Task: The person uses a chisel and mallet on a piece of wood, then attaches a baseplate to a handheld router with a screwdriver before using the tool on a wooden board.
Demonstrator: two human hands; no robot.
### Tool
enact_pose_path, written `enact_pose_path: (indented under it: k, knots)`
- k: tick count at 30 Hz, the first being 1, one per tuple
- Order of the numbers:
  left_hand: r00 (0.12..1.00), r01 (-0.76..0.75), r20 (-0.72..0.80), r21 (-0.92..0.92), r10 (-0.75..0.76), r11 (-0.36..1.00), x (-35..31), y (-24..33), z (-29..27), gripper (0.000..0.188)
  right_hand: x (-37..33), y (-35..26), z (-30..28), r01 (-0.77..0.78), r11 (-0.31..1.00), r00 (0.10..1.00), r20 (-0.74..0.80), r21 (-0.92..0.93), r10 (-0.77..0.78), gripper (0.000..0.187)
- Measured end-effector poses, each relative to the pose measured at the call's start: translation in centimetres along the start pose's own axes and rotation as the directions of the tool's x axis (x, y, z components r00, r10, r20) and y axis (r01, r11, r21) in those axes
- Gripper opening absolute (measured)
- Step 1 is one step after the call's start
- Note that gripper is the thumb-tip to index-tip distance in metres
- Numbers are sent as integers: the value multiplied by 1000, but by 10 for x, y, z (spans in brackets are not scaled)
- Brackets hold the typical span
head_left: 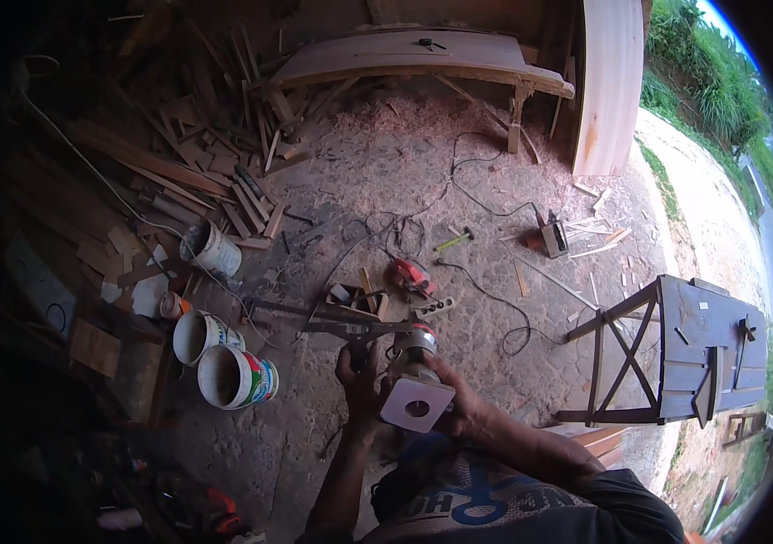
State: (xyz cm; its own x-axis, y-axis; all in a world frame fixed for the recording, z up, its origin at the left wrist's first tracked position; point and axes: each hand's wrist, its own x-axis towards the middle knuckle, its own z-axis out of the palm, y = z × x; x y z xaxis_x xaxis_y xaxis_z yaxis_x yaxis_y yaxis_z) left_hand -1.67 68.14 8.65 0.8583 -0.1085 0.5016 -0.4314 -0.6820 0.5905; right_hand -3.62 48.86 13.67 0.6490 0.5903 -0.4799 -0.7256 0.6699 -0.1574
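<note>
In front of my body I hold a small hand router (415, 363) with its pale square base plate (402, 404) turned up toward me. A round hole sits in the middle of the plate. My right hand (457, 399) is wrapped round the router's body from the right. My left hand (364, 390) is at its left side, fingers bent about a dark piece (359, 352) whose kind I cannot make out. Just beyond the hands runs a long dark bar (314, 317); whether it touches the router is unclear.
Several buckets (239, 376) stand to the left, by heaped wood offcuts (214, 163). Beyond my hands lie a red power tool (412, 275), a power strip (433, 306), a green-handled hammer (452, 242) and trailing cords. A workbench (404, 56) stands far off, a dark table (699, 349) at right.
</note>
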Motion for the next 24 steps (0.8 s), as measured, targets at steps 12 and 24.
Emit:
enact_pose_path:
  k: [12, 24]
  knots:
    - [957, -282, 36, -110, 287, 953, 205, -38, 110, 56, 63, -164, 25, -168, 986, 986, -17, -4, 168, 71]
    - [928, -366, 125, 479, 351, 798, 391, -32, 200, 71, 120, -457, 32, 191, 392, 955, 78, -900, -285, 59]
